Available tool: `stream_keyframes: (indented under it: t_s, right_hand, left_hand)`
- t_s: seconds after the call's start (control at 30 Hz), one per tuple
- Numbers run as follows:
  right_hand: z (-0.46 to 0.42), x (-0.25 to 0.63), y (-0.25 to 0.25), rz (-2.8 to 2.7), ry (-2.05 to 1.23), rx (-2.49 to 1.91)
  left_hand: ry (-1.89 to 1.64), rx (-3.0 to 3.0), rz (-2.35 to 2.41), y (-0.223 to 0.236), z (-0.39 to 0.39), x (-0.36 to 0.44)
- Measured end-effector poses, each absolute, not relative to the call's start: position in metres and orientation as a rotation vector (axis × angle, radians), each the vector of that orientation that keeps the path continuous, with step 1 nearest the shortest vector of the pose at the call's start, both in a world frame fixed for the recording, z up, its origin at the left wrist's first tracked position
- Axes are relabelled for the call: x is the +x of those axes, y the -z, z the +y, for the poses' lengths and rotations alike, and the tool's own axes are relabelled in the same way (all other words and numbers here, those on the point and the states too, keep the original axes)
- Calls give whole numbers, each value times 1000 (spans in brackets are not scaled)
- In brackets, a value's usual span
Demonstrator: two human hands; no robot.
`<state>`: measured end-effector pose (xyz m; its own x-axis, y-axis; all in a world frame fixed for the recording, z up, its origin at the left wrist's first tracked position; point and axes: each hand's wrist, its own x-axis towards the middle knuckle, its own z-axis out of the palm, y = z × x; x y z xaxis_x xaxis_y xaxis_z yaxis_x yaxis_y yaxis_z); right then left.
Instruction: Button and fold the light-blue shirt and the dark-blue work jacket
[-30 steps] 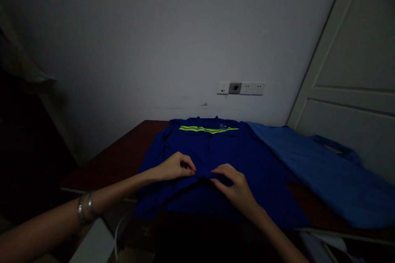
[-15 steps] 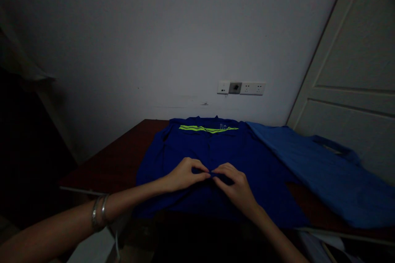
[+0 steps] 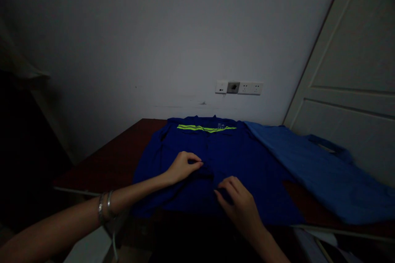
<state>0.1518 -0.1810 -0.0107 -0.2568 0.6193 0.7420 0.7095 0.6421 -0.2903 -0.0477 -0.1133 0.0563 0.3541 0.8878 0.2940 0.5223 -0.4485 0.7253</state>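
Observation:
A dark blue long-sleeved work shirt (image 3: 185, 144) with a yellow-green reflective band across the chest lies spread, front up, collar toward the wall. My left hand (image 3: 184, 167), with two bangles at the wrist, pinches the cloth near the shirt's front opening between thumb and fingertips, raising a small fold. Lower and to the right, my right hand (image 3: 239, 203) hovers over or rests on the lower front. Its fingers are half curled, with a small gap between thumb and forefinger; I see nothing held there. Dim light hides the buttons.
The shirt lies on a dark red-brown table (image 3: 108, 160) against a pale wall. A lighter blue garment (image 3: 308, 168) covers the table's right part. Wall sockets (image 3: 239, 87) sit above, and a panelled door (image 3: 348, 90) stands at the right. A white object (image 3: 89, 248) is below the front edge.
Both hands met at the shirt's front opening before. Now they are apart: my left has moved slightly up and left with the cloth, my right down and toward me, its fingers loosened.

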Motion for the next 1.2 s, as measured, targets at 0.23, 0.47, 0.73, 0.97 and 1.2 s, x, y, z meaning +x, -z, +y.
stream_keyframes:
  t_s: [0.23, 0.47, 0.73, 0.97, 1.2]
  right_hand:
    - [-189, 128, 18, -2165, 417, -1105]
    - [-188, 126, 19, -2144, 516, -1177]
    - [-175, 155, 8, -1981, -136, -1107]
    - [-146, 175, -13, -1516, -728, -1089]
    - [-135, 169, -29, -1374, -875, -1032]
  left_hand:
    - [-924, 2111, 1275, -53, -103, -46]
    - [-958, 2140, 1298, -52, -102, -46]
    - [-967, 2224, 1205, -49, -103, -51]
    - [-906, 2357, 896, -52, -113, -46]
    - [-877, 2395, 797, -53, -121, -40]
